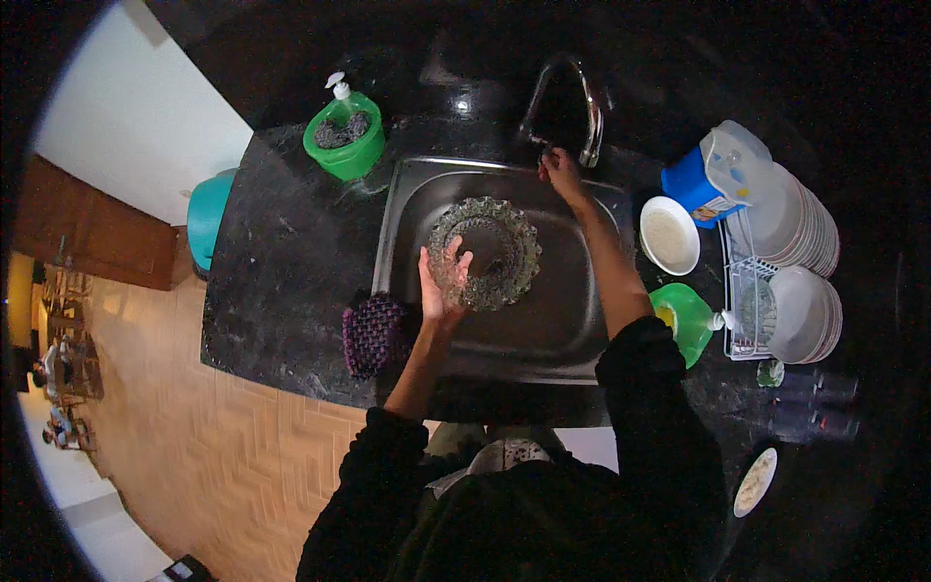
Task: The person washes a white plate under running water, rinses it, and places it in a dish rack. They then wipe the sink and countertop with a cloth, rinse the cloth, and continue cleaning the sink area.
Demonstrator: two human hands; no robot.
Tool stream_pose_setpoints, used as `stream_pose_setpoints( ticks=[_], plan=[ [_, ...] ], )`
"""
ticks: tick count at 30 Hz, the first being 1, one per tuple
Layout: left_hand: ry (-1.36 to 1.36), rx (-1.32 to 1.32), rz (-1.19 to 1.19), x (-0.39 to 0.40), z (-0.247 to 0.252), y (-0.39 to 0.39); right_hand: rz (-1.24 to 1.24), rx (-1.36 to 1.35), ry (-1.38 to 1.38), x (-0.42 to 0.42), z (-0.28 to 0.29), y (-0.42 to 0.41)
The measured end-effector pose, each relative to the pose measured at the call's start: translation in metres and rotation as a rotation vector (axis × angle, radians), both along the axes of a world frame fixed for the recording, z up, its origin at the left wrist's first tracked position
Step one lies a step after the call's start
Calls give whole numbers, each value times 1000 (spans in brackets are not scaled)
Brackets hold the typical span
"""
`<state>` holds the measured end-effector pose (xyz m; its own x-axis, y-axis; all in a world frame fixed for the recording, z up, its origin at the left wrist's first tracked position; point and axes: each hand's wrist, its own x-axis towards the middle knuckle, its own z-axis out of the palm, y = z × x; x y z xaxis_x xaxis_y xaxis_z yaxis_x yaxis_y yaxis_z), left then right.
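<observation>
My left hand (445, 284) supports a clear glass dish with a scalloped rim (520, 254) from its left side and underneath, above the stainless steel sink (560, 320). The fingers show through the glass. My right hand (558, 171) reaches to the back edge of the sink, with its fingers at the base of the curved chrome faucet (596, 120); what exactly they touch is too dark to tell. A purple and black woven cloth (374, 335) lies at the sink's left front corner, beside my left wrist.
Around the sink on the dark counter (291, 291) are a green soap holder with scourers (353, 156), a white bowl (669, 236), a green dispenser (687, 320), a blue container (687, 182), a wire rack (745, 269) with stacked plates (800, 313), and a small white dish (756, 481).
</observation>
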<state>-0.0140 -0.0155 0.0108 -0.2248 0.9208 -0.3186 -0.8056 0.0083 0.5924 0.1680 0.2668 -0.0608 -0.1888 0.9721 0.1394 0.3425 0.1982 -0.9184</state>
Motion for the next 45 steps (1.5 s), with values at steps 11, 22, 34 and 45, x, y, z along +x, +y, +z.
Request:
stream_pose_setpoints(
  ticks=[11,22,34,45],
  plan=[
    [-179,69,101,48,-22,65,319,-788,499,24,94,-87],
    [-147,53,-121,79,-24,111,418,-749,481,84,94,-97],
    [-20,97,-324,68,-52,122,33,-745,286,69,114,-118],
    [101,-34,-281,101,-83,150,-196,-463,327,66,133,-138]
  ],
)
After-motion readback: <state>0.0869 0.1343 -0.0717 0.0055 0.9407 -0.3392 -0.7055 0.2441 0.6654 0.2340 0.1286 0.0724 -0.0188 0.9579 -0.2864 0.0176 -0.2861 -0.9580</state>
